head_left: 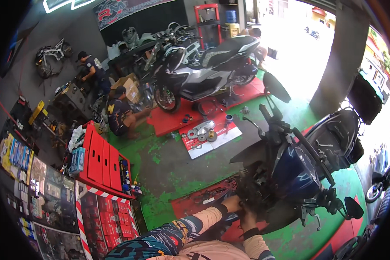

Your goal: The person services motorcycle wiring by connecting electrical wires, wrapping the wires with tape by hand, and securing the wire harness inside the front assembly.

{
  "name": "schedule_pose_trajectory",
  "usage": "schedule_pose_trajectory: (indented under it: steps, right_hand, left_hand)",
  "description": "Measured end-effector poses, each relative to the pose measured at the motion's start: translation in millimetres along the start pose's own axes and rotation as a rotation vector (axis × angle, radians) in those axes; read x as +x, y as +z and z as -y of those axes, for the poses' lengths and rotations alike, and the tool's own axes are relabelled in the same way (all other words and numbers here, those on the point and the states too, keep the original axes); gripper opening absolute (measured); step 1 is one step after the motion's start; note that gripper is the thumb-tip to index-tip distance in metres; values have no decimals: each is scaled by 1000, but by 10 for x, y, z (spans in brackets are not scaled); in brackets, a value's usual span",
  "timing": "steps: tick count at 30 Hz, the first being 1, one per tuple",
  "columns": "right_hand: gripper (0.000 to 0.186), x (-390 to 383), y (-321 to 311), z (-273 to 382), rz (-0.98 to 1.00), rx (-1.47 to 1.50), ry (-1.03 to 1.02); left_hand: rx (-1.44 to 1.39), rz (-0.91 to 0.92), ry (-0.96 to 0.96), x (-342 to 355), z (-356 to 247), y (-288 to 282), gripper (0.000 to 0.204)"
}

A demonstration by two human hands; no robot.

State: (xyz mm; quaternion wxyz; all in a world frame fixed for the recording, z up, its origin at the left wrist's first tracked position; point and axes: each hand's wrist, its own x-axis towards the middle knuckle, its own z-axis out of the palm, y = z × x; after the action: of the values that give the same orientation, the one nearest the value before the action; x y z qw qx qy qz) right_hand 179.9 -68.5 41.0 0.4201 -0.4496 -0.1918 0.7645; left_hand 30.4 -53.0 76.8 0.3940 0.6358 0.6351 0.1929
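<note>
Both my hands reach into the dark front end of a blue-and-black scooter. My left hand is at the left edge of the scooter's dark front parts, a black band round its wrist. Close beside it on the right, my right hand comes up from below, also with a black wristband. Shadow and dark parts swallow the fingers of both hands, so what they touch or hold cannot be made out.
A red platform with tools lies left of my hands. Removed engine parts rest on a red-and-white board. Beyond stands a grey-black scooter on a red lift. A red tool cabinet is at left. Two people work behind it; another is near the doorway.
</note>
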Motion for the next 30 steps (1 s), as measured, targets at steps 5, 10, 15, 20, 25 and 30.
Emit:
schedule_pose_trajectory:
  steps: [5,10,15,20,25,30]
  right_hand:
    - [34,110,-240,-215,141,158,100]
    - [30,212,-459,-418,94,-257,-127]
    - [24,109,-243,-250,-60,-132,-87]
    - [23,193,-281,-302,-155,-333,-172]
    - [20,241,-239,-281,-169,-459,-239]
    - [18,298,-308,-326,-138,-606,-336]
  left_hand:
    - [-42,42,-68,147,228,141,36]
    - [-183,-55,-58,131,263,210,36]
    - [-56,49,-98,168,176,202,31]
    - [-25,63,-121,283,291,318,34]
    - [-84,-16,-124,320,342,346,35]
    - [-78,-62,-110,290,415,458,35]
